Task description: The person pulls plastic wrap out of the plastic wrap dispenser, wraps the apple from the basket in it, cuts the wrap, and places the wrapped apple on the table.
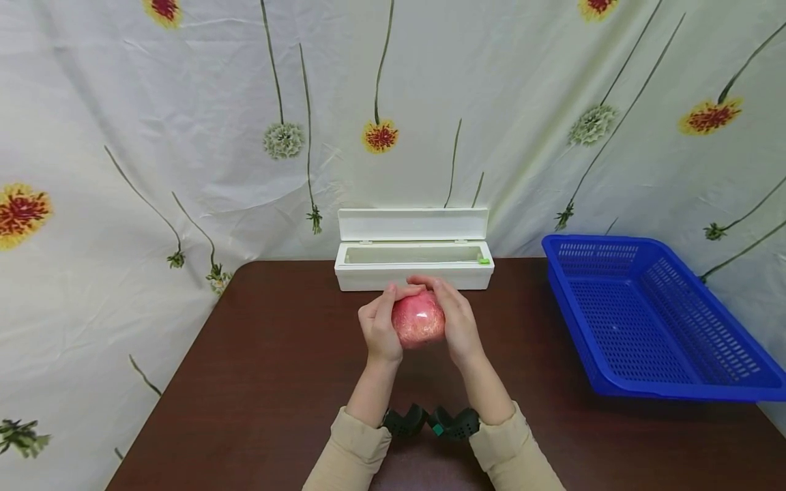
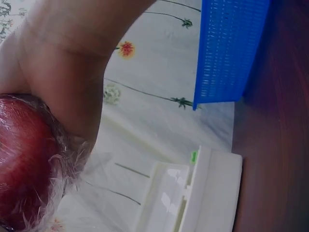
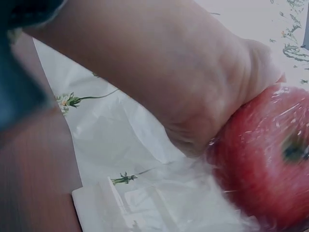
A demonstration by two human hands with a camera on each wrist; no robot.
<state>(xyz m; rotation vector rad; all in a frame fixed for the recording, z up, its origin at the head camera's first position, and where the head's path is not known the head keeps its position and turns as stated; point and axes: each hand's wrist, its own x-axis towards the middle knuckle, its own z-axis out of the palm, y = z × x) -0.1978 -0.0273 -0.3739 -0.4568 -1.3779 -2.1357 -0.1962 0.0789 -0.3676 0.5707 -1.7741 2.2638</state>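
A red apple (image 1: pixel 419 319) wrapped in clear plastic film is held up between both hands, above the table. My left hand (image 1: pixel 381 331) cups its left side, fingers bent over the top. From the other side my right hand (image 1: pixel 459 327) curves round the apple, its fingertips close to the left ones. Loose, crinkled film (image 2: pixel 72 166) hangs off the apple in the left wrist view. The stem hollow shows through the wrap in the right wrist view. Just behind the hands sits a white box-shaped film dispenser (image 1: pixel 414 278), lid raised.
A blue plastic basket (image 1: pixel 572 320) stands at the right of the dark brown table (image 1: pixel 264 382). The dispenser has a small green slider (image 1: pixel 484 261) at its right end. Behind the table hangs a white flowered cloth (image 1: pixel 233 82).
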